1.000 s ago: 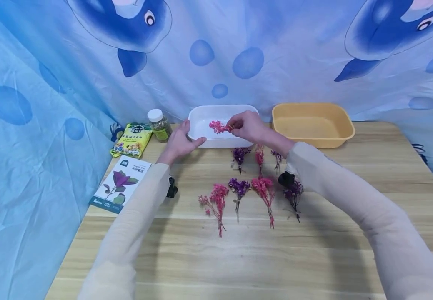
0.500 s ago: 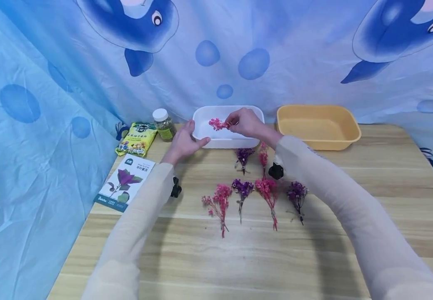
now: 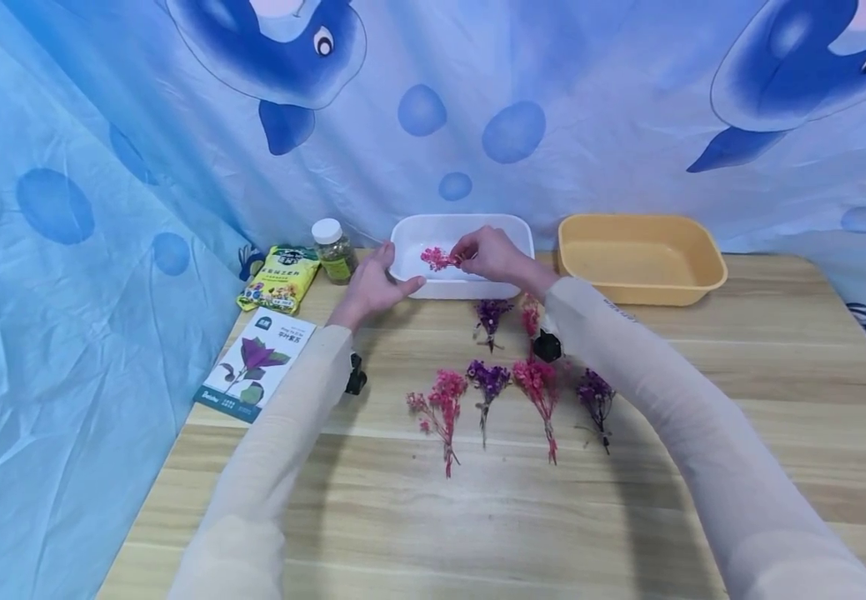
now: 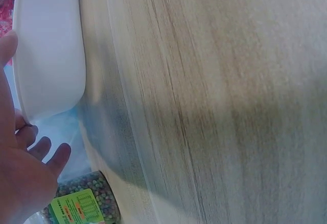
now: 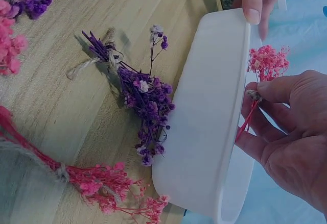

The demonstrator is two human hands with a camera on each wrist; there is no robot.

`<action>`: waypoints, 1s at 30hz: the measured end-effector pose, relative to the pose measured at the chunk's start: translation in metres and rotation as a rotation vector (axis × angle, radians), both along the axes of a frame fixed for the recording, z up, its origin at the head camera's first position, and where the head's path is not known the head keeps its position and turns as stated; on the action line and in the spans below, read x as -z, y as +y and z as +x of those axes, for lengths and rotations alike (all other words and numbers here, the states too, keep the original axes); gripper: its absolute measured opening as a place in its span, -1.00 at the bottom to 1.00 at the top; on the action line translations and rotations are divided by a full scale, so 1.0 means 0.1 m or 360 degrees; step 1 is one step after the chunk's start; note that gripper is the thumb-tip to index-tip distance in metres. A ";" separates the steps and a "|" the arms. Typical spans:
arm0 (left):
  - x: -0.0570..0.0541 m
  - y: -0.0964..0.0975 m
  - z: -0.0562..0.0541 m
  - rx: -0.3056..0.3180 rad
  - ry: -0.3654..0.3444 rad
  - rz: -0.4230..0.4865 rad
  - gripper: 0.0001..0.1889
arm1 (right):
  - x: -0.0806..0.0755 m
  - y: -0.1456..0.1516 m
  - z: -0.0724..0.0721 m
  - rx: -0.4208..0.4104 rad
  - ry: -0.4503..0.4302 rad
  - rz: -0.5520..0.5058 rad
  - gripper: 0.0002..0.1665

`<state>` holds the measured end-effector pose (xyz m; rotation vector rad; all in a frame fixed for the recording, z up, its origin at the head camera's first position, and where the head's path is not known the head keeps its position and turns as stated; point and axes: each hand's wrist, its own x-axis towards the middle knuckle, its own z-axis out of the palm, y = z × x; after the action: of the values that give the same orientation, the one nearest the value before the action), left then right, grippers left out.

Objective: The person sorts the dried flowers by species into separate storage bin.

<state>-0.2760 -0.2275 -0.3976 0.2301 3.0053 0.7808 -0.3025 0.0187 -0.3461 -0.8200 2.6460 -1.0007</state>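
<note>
In the head view my right hand (image 3: pixel 491 253) pinches a small pink dried-flower bunch (image 3: pixel 437 258) over the white basin (image 3: pixel 463 289). The right wrist view shows thumb and fingers at the twine tie (image 5: pixel 254 95), with the pink stems below it and the blossoms pointing up beside the rim. My left hand (image 3: pixel 374 287) holds the basin's left end, thumb on the near rim. In the left wrist view its other fingers (image 4: pixel 60 157) are at the basin's corner, some of them spread. A purple bunch (image 5: pixel 145 101) lies right in front of the basin.
On the table lie more tied bunches, pink (image 3: pixel 446 408) and purple (image 3: pixel 488 382). A yellow basin (image 3: pixel 643 293) stands at right. At left are a white-capped jar of granules (image 3: pixel 335 257), a yellow packet (image 3: pixel 280 279) and a plant-picture packet (image 3: pixel 256 362).
The head view has shifted slightly. My right hand has moved a little left over the white basin with the pink bunch, its sleeve now covering a small purple bunch. The left hand keeps its place.
</note>
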 end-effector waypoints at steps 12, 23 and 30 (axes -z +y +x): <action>0.01 0.02 -0.01 -0.0014 0.0004 -0.0016 0.12 | 0.09 -0.02 0.00 -0.0037 -0.0011 0.0028 -0.72; 0.01 0.03 -0.02 -0.0027 0.0019 -0.0028 0.12 | 0.09 0.02 0.02 -0.0053 -0.0047 -0.0030 -0.71; 0.00 0.01 0.00 -0.0013 0.0019 -0.0014 0.13 | -0.02 0.28 0.19 -0.0024 0.0131 -0.0138 -0.70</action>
<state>-0.2761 -0.2268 -0.3972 0.2228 3.0223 0.7696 -0.2833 0.0469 -0.3441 -0.9170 2.6765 -1.1074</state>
